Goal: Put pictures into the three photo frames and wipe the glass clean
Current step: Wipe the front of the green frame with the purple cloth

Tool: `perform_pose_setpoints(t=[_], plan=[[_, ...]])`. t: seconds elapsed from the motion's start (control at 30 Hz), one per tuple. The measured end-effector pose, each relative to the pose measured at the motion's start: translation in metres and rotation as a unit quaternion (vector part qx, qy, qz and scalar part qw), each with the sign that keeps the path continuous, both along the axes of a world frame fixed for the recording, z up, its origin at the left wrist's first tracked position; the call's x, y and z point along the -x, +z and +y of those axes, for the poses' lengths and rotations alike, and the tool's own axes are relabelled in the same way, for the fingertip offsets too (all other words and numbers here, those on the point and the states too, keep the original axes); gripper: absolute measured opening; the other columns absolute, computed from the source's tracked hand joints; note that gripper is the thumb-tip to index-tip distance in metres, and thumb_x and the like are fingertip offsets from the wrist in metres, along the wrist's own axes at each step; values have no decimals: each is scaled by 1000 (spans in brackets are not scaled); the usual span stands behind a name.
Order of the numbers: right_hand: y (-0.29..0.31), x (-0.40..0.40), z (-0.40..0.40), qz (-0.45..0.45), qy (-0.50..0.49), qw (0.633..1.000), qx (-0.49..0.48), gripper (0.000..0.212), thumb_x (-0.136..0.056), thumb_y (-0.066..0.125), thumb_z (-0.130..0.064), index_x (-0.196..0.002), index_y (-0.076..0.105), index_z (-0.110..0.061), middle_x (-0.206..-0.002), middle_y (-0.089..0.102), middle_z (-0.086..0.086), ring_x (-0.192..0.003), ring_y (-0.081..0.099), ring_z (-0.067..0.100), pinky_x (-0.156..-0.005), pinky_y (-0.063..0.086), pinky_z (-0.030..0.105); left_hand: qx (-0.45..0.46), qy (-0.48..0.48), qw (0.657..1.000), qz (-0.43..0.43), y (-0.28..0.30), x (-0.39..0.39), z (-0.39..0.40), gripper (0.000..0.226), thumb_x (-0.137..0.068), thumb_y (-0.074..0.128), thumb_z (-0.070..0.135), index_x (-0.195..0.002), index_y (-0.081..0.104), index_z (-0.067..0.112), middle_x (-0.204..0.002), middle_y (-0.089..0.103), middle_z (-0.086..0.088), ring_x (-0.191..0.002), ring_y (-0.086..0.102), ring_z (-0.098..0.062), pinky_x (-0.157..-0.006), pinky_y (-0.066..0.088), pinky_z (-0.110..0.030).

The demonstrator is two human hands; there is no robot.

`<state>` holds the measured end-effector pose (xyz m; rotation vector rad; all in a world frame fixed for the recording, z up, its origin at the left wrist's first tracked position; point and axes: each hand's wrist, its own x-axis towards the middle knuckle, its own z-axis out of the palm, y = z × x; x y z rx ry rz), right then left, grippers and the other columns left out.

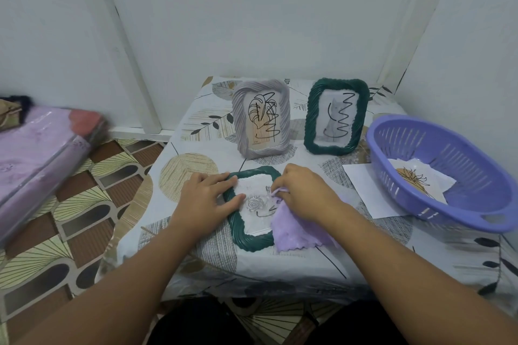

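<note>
- 3 frames on the table [196,131], which wears a leaf-print cloth.
- Flat green frame [253,206] lies face up near the front edge, about mid-width. Rose picture shows under its glass, with a dark scribble line on it.
- Left hand [208,199]: fingers straight and spread, pressing on the frame's left rim and the glass, pinning it flat.
- Right hand [304,194]: fingers curled, pinching a bunched part of the lilac cloth [297,228] against the glass on the frame's right side. The rest of the cloth trails over the frame's lower right corner onto the table.
- Grey frame [262,117] stands upright (leaning back slightly) toward the back edge, left of centre. Leaf line-drawing inside, black scribble over it.
- Standing green frame [336,116] is upright just right of the grey one, also toward the back. Greyish picture inside, black zigzag scribble on it.
- Purple basket [445,173] sits at the right edge, tilted toward the camera. Inside: a print [417,180] with a plant drawing and a tan patch, lying on white paper.
- White sheet [367,190] lies flat on the table, partly under the basket's left side.
- Off the table, far left: pinkish bundle wrapped in clear plastic [36,154] on a patterned floor.
</note>
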<state>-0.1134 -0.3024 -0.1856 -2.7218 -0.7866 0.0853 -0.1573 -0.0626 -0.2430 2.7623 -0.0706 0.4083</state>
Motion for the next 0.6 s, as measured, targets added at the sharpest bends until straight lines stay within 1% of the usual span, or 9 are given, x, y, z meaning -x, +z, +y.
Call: perform_pose_setpoints(t=[0.1, 0.17, 0.2, 0.27, 0.33, 0.43, 0.5, 0.6], plan=[[4, -2, -8, 42, 9, 999, 0, 16, -95, 68, -24, -103, 79, -31, -89, 51, -11, -90, 55, 16, -78, 43, 30, 5, -1, 1000, -2, -1, -1, 0, 73, -81, 36, 82, -135, 61, 41, -142, 56, 19, -107, 38, -13, -95, 37, -34], [7, -2, -9, 49, 13, 999, 10, 15, -93, 69, -23, -100, 80, -30, -81, 50, -15, -87, 56, 15, -78, 47, 31, 6, -1, 1000, -1, -1, -1, 1, 73, -81, 36, 82, -136, 61, 40, -142, 56, 19, -107, 38, -13, -96, 38, -35], [7, -2, -7, 40, 10, 999, 14, 15, -94, 68, -22, -101, 80, -30, -83, 52, -13, -88, 57, 17, -77, 47, 31, 5, -1, 1000, 1, 0, -1, 1, 73, -81, 36, 82, -136, 61, 41, -143, 56, 19, -107, 38, -13, -97, 38, -36], [5, -1, -1, 15, -1, 1000, 10, 18, -96, 66, -22, -105, 78, -31, -96, 56, -5, -93, 59, 21, -79, 47, 33, 3, 0, 1000, 3, 0, 0, 1, 73, -81, 35, 82, -136, 61, 41, -143, 55, 19, -107, 37, -13, -97, 38, -36], [1, -1, 1, 15, -1, 1000, -8, 19, -97, 65, -23, -109, 78, -31, -104, 57, -1, -98, 58, 21, -83, 46, 34, 3, 0, 1000, 3, 0, 0, 1, 73, -81, 35, 82, -136, 61, 41, -143, 55, 19, -107, 37, -13, -97, 38, -36], [2, -1, -7, 56, 29, 998, -13, 16, -95, 68, -25, -106, 79, -31, -102, 56, -4, -100, 58, 18, -87, 46, 32, 6, 2, 1000, 5, 1, 0, 1, 74, -81, 34, 83, -136, 60, 42, -143, 55, 20, -107, 36, -12, -98, 38, -37], [5, -2, -12, 70, 41, 997, -12, 15, -95, 69, -27, -105, 79, -31, -100, 56, -5, -99, 58, 17, -88, 47, 33, 5, 3, 1000, 10, 2, 1, 0, 75, -81, 33, 83, -137, 59, 42, -144, 53, 21, -108, 36, -12, -99, 38, -37], [2, -3, -8, 45, 21, 998, -24, 16, -96, 68, -28, -107, 79, -31, -102, 57, -3, -99, 58, 19, -88, 47, 35, -2, 0, 1000, 11, 2, 0, 0, 74, -81, 33, 83, -138, 58, 43, -145, 53, 21, -108, 37, -12, -98, 37, -35]])
